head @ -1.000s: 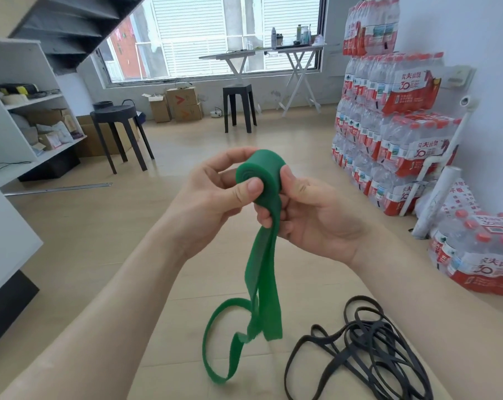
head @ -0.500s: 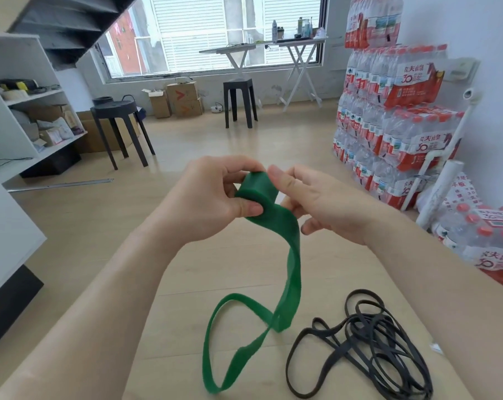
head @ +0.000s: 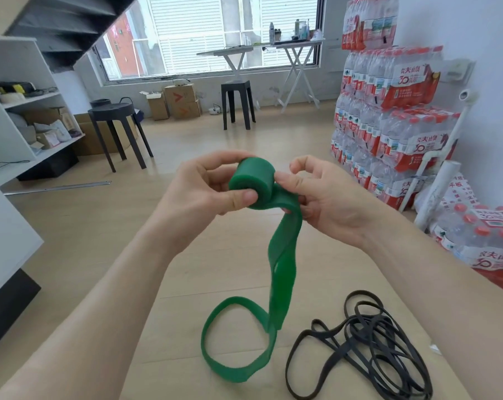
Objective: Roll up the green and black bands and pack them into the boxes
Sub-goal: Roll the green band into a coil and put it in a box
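Left hand (head: pixel 204 194) grips the green band (head: pixel 254 183) roll, right hand (head: pixel 325 197) pinches its floppy tail; soft, springy rubber, so pinch the coil's flat ends or it unwinds

Rolled end of band (head: pixel 253 183) sits between left grip (head: pixel 204 192) and right grip (head: pixel 325 197), above the tabletop (head: pixel 172 365). Its tail hangs down and loops on the tabletop. Loose bands (head: pixel 374 350) lie on the tabletop just right of that loop. Beyond, on the floor: shelf unit (head: pixel 13 111) far left, two stools (head: pixel 111 111) centre-left, water packs (head: pixel 388 111) stacked right.
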